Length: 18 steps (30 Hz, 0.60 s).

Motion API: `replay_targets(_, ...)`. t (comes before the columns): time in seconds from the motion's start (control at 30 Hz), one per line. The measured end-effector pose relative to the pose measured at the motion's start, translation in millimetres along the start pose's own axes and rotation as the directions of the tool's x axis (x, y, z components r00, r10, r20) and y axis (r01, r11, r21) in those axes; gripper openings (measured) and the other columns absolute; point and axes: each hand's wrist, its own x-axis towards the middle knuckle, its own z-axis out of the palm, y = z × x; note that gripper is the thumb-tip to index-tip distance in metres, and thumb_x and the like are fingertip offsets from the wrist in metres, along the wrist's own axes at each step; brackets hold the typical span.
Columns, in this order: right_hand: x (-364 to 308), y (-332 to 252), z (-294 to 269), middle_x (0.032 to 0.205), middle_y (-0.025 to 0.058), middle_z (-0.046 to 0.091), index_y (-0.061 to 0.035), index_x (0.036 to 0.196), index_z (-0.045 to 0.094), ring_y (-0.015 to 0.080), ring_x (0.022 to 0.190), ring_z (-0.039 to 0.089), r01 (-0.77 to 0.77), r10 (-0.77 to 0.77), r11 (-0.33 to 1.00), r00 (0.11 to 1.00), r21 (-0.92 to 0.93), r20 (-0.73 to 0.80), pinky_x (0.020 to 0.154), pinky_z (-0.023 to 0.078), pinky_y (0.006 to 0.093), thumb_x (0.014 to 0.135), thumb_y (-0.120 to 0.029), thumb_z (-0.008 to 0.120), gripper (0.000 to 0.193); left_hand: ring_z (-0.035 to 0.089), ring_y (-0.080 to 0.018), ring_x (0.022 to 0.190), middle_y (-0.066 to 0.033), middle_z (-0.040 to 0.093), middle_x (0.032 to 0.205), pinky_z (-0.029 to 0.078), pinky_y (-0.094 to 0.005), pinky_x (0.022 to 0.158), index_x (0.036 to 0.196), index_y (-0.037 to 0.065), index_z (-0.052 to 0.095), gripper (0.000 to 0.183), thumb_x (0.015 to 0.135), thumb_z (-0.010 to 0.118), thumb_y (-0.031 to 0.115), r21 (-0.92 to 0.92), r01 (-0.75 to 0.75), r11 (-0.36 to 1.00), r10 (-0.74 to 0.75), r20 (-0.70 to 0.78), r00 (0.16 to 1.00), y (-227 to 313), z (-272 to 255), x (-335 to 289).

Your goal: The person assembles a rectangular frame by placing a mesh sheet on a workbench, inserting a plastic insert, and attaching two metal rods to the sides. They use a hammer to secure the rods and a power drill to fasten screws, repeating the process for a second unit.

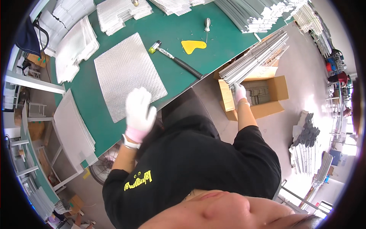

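A rectangular silver mesh sheet (127, 74) lies on the green-topped table in front of me. My left hand (139, 110), in a white glove, hovers at or touches its near edge; the fingers are stretched out and hold nothing. To the right, long grey metal strips (253, 57) lean in a bundle across an open cardboard box (280, 87). My right hand (239, 92), also gloved, is closed around the near end of the strips; how many it grips I cannot tell.
On the green table (133, 23) lie a black-handled mallet (175, 59), a yellow scraper (193, 46) and a screwdriver (207, 26). Stacks of mesh sheets (76, 47) line the left and far sides. More strips (251, 13) lie far right. A floor fan (105, 166) stands beneath the left edge.
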Motion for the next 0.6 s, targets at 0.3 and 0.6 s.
replay_targets(0.3, -23.9, -31.1, -4.0, 0.090, 0.0075, 0.066, -0.0031, 0.107, 0.063, 0.0167, 0.076, 0.063, 0.015, -0.101, 0.940, 0.966, 0.341, 0.238, 0.062, 0.048, 0.0315, 0.095, -0.020, 0.063, 0.021, 0.059, -0.0341, 0.121, -0.0165, 0.064, 0.126, 0.046, -0.0439, 0.104, 0.122, 0.002, 0.064, 0.038, 0.088, 0.068, 0.018, -0.730, 0.134, 0.670, 0.219, 0.367, 0.904, 37.5, 84.5, -56.4)
replay_targets(0.6, -254.7, -81.3, 135.0, 0.102, 0.0079, 0.068, -0.0011, 0.109, 0.062, 0.0187, 0.090, 0.067, -0.415, -0.080, 0.863, 0.453, 0.290, 0.888, 0.084, 0.056, 0.0330, 0.095, -0.014, 0.068, 0.019, 0.045, -0.0252, 0.138, -0.0183, 0.040, 0.155, 0.034, -0.0362, 0.116, 0.153, -0.005, 0.031, 0.067, 0.101, 0.058, 0.028, -0.964, 0.262, 0.034, -0.229, 0.248, 0.941, 76.2, 144.1, -26.5)
